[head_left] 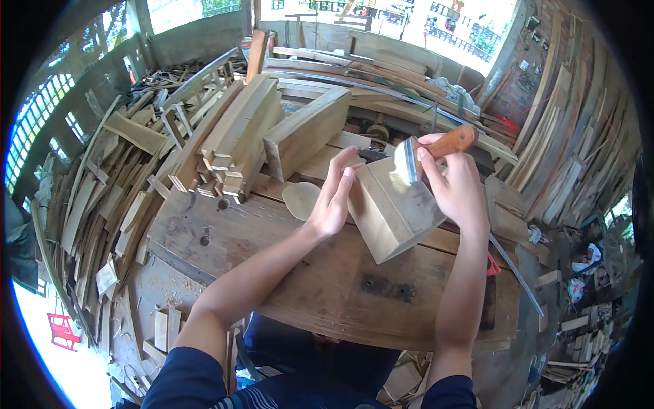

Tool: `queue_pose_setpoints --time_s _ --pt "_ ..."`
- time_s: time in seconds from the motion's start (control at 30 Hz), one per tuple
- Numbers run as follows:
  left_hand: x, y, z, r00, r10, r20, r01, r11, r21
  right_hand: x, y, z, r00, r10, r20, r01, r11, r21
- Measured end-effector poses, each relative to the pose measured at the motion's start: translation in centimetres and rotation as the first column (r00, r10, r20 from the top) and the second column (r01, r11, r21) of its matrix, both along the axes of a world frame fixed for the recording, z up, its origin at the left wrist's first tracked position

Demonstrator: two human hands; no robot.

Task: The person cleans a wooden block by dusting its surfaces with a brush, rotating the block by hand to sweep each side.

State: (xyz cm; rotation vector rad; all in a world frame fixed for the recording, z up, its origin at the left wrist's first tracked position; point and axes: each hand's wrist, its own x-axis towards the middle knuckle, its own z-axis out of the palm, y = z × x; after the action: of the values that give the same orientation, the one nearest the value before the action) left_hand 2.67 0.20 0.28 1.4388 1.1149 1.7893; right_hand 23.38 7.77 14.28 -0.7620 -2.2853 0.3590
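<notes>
My right hand [449,180] grips a paintbrush [452,143] by its brown wooden handle. The brush's pale bristles rest against the upper face of a wooden box [390,208], which is tilted on the workbench [272,273]. At the box's left edge is my left hand [333,201], fingers stretched out and thumb apart. It is beside the box and seems to touch its edge; whether it bears any weight I cannot tell. A pale rounded flat piece [303,200] lies on the bench by my left wrist, partly hidden by it.
Stacked wooden boards [242,133] and a thick wooden block [308,129] stand at the back left of the bench. Scrap wood [102,198] piles up on the left, with long planks [579,116] leaning at the right. A metal strip [516,273] sticks out past the bench's right edge.
</notes>
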Motion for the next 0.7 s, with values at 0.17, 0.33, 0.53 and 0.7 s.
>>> queue_pose_setpoints --time_s 0.17,0.33,0.53,0.7 --pt "-0.8 0.6 -2.5 0.992 0.079 0.101 -0.07 0.994 -0.087 -2.1 -1.7 -1.2 0.928 0.347 -0.139 -0.372 0.894 -0.249" --pt "-0.3 0.7 -1.9 0.992 0.055 0.117 -0.043 0.994 -0.103 0.9 -1.2 1.1 0.878 0.475 0.06 -0.371 0.755 -0.541" --pt "-0.9 0.4 -1.7 0.993 0.067 0.095 -0.055 0.991 -0.121 -0.4 0.4 -0.5 0.999 -0.029 0.018 0.031 0.997 -0.071" --pt "-0.9 0.5 -1.7 0.996 0.044 0.076 -0.036 0.994 -0.103 -0.9 -0.6 -0.8 0.966 0.251 -0.059 -0.251 0.968 0.004"
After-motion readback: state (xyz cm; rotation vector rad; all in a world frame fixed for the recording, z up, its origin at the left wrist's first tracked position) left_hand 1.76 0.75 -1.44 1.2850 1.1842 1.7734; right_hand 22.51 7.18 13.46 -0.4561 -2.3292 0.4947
